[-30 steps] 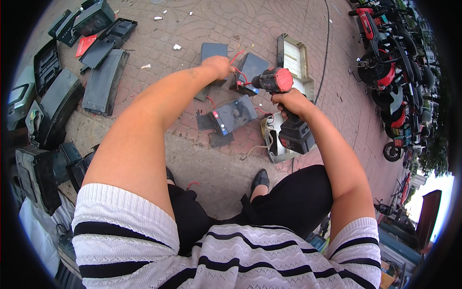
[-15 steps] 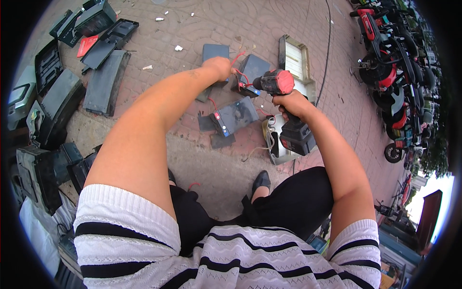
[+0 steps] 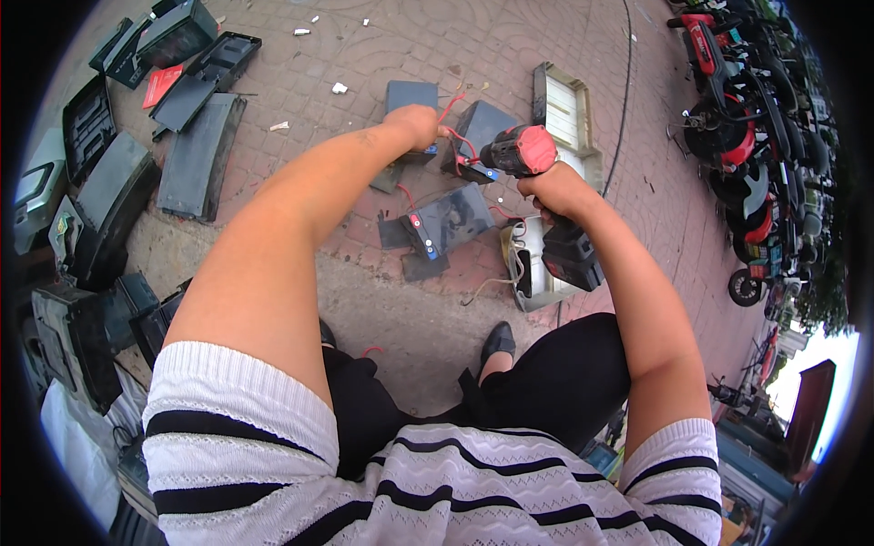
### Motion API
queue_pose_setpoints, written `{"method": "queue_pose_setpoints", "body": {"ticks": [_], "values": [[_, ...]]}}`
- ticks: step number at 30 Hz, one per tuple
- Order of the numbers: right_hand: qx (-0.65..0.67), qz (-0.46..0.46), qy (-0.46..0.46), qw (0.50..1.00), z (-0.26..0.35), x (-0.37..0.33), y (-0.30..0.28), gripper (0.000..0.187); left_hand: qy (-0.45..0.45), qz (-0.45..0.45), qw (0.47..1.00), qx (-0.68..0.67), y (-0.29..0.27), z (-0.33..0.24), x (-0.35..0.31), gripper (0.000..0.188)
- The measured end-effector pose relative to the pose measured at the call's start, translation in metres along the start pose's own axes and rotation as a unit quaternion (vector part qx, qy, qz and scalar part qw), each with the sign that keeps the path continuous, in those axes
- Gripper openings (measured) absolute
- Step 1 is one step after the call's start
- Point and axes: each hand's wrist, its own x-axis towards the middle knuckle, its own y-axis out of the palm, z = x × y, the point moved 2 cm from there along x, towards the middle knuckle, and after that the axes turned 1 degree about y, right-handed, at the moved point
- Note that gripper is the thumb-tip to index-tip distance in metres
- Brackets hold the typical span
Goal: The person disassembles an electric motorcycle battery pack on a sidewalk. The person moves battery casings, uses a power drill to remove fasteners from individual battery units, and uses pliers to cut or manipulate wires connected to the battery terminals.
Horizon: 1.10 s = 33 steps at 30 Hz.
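Note:
My right hand (image 3: 557, 189) grips a red and black cordless drill (image 3: 523, 151) by its handle. The drill's nose points left, at the terminal end of a dark grey battery (image 3: 482, 126). My left hand (image 3: 417, 127) is closed, its fingertips on a red wire (image 3: 462, 138) that runs to that battery's terminals; the exact pinch is partly hidden. Below the left hand sits another dark battery (image 3: 411, 95), largely covered by it. Nearer to me lies a third battery (image 3: 455, 220), with red and blue terminal ends and a red lead.
An opened pale casing (image 3: 566, 109) lies at the right, its nearer part (image 3: 537, 296) holding loose wires. Several dark battery cases (image 3: 202, 155) are heaped at the left. A black cable (image 3: 626, 100) crosses the paving. Parked scooters (image 3: 719, 127) line the far right.
The drill and right hand have shifted only slightly against the batteries, the drill tilting a little. My left hand keeps its place at the red wire. The whole view has moved a little.

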Motion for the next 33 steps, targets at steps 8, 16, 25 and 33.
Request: {"method": "queue_pose_setpoints", "body": {"ticks": [8, 16, 25, 33], "values": [[0.023, 0.003, 0.015, 1.0, -0.001, 0.001, 0.003, 0.023, 0.05, -0.035, 0.998, -0.016, 0.005, 0.013, 0.006, 0.056], [0.0, 0.003, -0.017, 1.0, -0.002, 0.0, 0.001, 0.024, 0.058, -0.022, 0.998, 0.029, 0.004, 0.023, 0.015, 0.054], [-0.068, -0.017, -0.04, 0.997, 0.003, -0.003, 0.011, 0.027, 0.058, -0.002, 0.996, 0.073, -0.01, 0.016, -0.008, 0.052], [-0.042, -0.015, -0.097, 0.994, 0.011, -0.047, 0.01, 0.027, 0.064, -0.027, 0.989, 0.132, -0.029, 0.037, -0.047, 0.049]]}}
